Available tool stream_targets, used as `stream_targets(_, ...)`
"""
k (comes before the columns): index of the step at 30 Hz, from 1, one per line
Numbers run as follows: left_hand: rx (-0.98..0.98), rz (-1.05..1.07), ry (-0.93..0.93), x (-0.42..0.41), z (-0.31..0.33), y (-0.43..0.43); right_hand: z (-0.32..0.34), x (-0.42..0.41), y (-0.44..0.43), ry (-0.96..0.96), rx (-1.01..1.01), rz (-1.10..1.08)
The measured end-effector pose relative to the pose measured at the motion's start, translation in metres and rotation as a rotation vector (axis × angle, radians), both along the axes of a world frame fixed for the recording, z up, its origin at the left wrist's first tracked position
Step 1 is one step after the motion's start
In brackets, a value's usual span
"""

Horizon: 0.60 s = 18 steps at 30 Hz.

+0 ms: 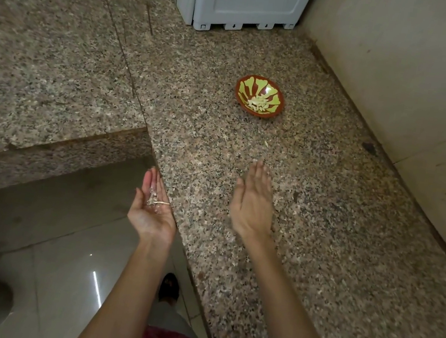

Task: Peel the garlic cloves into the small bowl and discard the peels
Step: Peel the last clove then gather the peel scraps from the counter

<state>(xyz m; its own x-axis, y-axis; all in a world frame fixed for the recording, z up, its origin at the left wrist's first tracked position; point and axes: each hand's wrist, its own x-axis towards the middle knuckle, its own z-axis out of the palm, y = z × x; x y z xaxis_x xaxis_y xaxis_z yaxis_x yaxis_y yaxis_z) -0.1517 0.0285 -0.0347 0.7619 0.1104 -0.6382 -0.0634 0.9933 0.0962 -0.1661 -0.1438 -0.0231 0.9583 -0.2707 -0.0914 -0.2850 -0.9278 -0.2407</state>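
So | left hand palm-up, flat, peels resting on it, longest one crosswise | right hand straight-fingered over bench | small bowl upright, cloves inside

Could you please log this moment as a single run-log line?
left hand: palm up at counter edge, carrying peels | right hand: open, over counter | small bowl: holds peeled cloves, apart from hands
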Motion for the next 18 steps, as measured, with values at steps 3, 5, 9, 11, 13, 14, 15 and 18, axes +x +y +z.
stream_targets(3, 0.009, -0.005, 0.01, -0.001, 0.001, -0.001, 0.006, -0.004, 0.041, 0.021, 0.105, 0.054)
stream_targets(5, 0.013, -0.017, 0.011, -0.002, -0.001, 0.0, 0.014, -0.006, 0.07, 0.044, 0.208, 0.172)
stream_targets(9, -0.025, -0.068, -0.014, -0.001, -0.002, 0.001, 0.027, -0.004, 0.1, 0.066, 0.582, 0.365)
stream_targets(11, -0.014, -0.032, 0.007, 0.0, -0.001, 0.001, 0.031, 0.021, 0.086, -0.001, 0.621, 0.273)
stream_targets(13, -0.017, -0.003, 0.019, 0.0, 0.001, 0.001, 0.033, 0.059, 0.059, -0.019, 0.537, 0.154)
stream_targets(14, -0.017, 0.004, 0.016, 0.001, 0.002, 0.002, 0.033, 0.079, 0.047, -0.004, 0.483, 0.121)
stream_targets(15, -0.011, 0.004, 0.015, 0.001, 0.002, 0.001, 0.033, 0.097, 0.036, 0.011, 0.434, 0.108)
stream_targets(18, 0.007, -0.006, 0.027, 0.001, 0.001, 0.002, 0.029, 0.135, 0.026, 0.06, 0.333, 0.163)
